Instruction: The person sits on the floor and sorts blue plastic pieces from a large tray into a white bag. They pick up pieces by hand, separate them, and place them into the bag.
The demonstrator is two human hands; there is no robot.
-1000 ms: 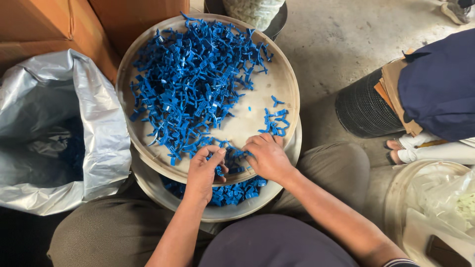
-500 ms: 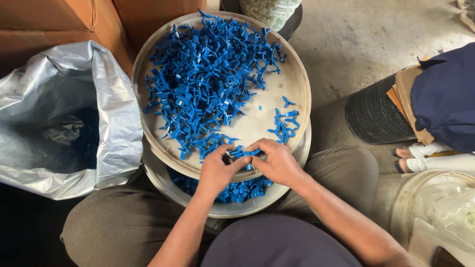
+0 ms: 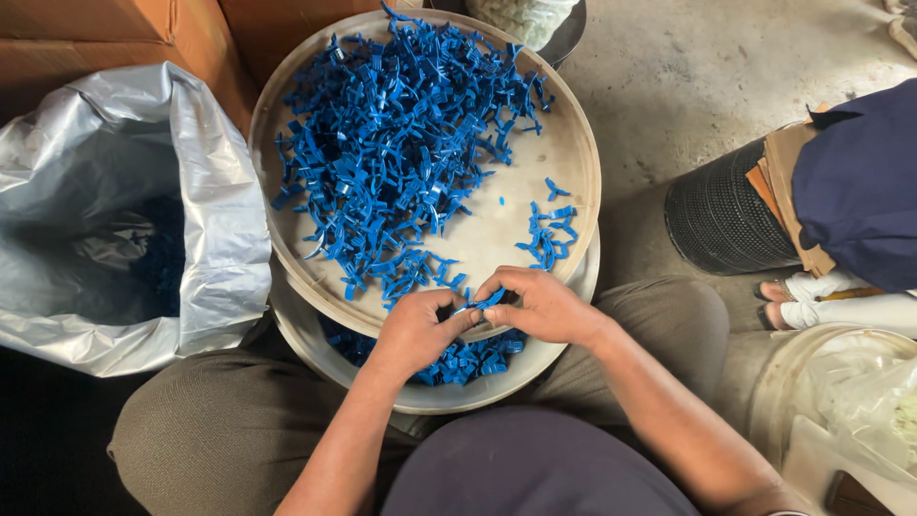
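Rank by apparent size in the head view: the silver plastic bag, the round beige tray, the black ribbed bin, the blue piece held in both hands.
1. Round beige tray
2. Silver plastic bag, close behind; nearness may mislead
3. Black ribbed bin, partly covered
4. Blue piece

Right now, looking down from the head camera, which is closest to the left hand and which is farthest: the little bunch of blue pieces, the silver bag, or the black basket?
From the left hand:
1. Little bunch of blue pieces, up and right on the tray.
2. Silver bag, off to the left.
3. Black basket, far right on the floor.
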